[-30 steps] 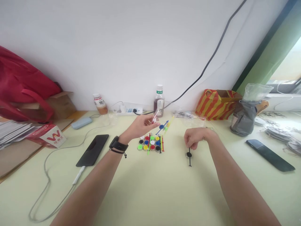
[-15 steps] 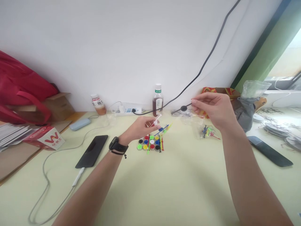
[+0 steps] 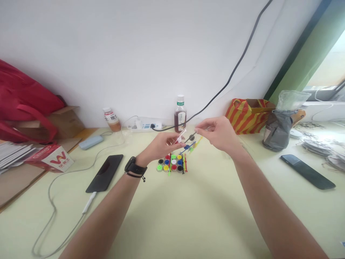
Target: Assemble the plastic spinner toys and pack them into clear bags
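- Nearest you, at the bottom of the frame, both your forearms are reaching in over the pale bench (image 3: 188, 219); a phone (image 3: 104, 173) is lying left of centre, its charging cable (image 3: 50, 201) looping toward the lower left.
- At the centre, the coloured discs (image 3: 174, 162) are sitting close together in rows. A green arrow (image 3: 169, 169), a second black arrow (image 3: 183, 167) and a red arrow (image 3: 185, 164) are lying among them and at their right edge; a dropped piece or a low wrist could be knocking these askew.
- Just beyond, your left hand (image 3: 164, 145) is closing on a white arrow (image 3: 181, 136), thumb against fingers. A loosening thumb could be letting it slip.
- Your right hand (image 3: 214, 132), right of centre, is pinching the black arrow (image 3: 192, 137) by one end, so its disc is hanging beyond your fingertips; a light pinch could be letting it twist or swing into the white arrow.
- A blue arrow (image 3: 187, 147) and a yellow arrow (image 3: 199, 141) are crowding between your hands; I cannot tell whether your left hand is gripping them. Crossed shafts could be snagging.
- Behind, a dark bottle (image 3: 180, 120) is standing near your left fingertips; overreaching could be tipping it toward the power strip (image 3: 148, 125).
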Motion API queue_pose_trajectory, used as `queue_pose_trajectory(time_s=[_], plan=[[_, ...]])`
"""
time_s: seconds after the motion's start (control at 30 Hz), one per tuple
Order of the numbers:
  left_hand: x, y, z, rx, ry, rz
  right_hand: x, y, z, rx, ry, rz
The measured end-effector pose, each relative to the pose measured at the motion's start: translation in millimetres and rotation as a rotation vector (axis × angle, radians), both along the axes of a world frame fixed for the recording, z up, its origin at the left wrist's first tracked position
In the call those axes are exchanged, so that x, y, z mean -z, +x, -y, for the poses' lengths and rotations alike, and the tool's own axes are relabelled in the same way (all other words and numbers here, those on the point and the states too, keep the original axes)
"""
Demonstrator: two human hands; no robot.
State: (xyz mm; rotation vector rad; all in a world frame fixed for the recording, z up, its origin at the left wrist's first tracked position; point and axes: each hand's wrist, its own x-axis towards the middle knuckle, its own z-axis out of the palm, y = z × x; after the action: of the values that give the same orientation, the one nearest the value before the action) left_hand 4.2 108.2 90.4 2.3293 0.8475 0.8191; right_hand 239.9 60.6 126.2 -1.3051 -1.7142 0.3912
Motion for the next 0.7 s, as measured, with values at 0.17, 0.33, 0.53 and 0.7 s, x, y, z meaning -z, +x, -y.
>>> queue_pose_trajectory(time_s=[0.17,0.33,0.53,0.7], plan=[[-0.4,1,-1,0.031,-0.042,0.037,-3,-9,6,-0.114,-0.06,-0.013],[-0.6,0,-3,-0.012,-0.046,0.08,-6,-2,8,-0.167,-0.042,0.115],[2.1,0,-3,0.008,-0.12,0.046,1,9,1,-0.206,0.036,0.193],[1.0,0,0,0.092,-0.229,-0.014,-3,3,7,-0.222,0.14,0.152]])
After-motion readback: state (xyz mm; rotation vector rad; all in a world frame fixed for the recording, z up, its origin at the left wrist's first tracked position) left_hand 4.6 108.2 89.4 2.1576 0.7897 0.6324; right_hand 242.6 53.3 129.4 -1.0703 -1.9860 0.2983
